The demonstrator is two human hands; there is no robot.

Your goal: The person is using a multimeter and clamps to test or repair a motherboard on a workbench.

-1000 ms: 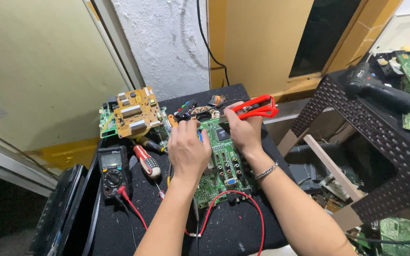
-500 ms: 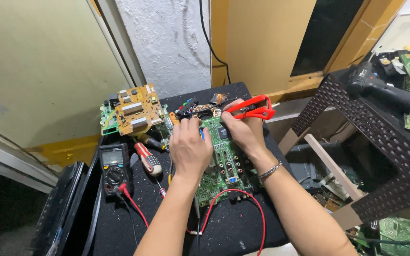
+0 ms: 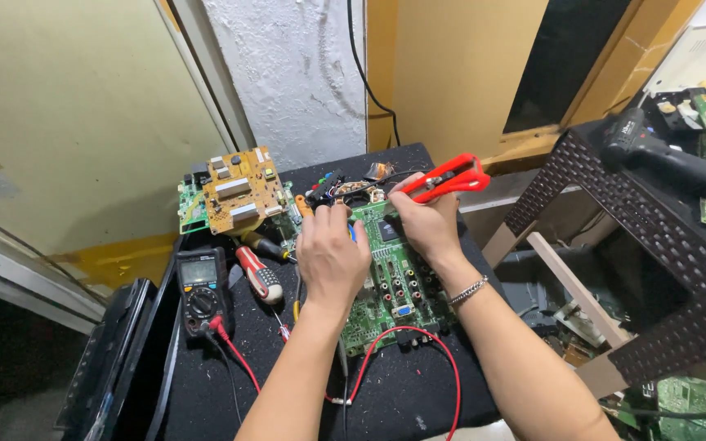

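No containers are seen. A black worktop [image 3: 402, 400] stands against a rough white wall [image 3: 288, 73] and carries a green circuit board [image 3: 394, 286] at centre. A tan board [image 3: 239, 189] lies at 10 o'clock of it, a meter [image 3: 199, 287] at 9 o'clock. The left hand [image 3: 330, 257] lies palm-down on the green board, grip loosely curled on no tool. The right hand [image 3: 426, 222], grip clamped on red-handled pliers [image 3: 449, 175], works the board's 12 o'clock edge.

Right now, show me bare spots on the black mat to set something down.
Bare black mat lies at the near edge, inside the red wire loop. Crowded: around the green circuit board, yellow multimeter and red-handled screwdriver.
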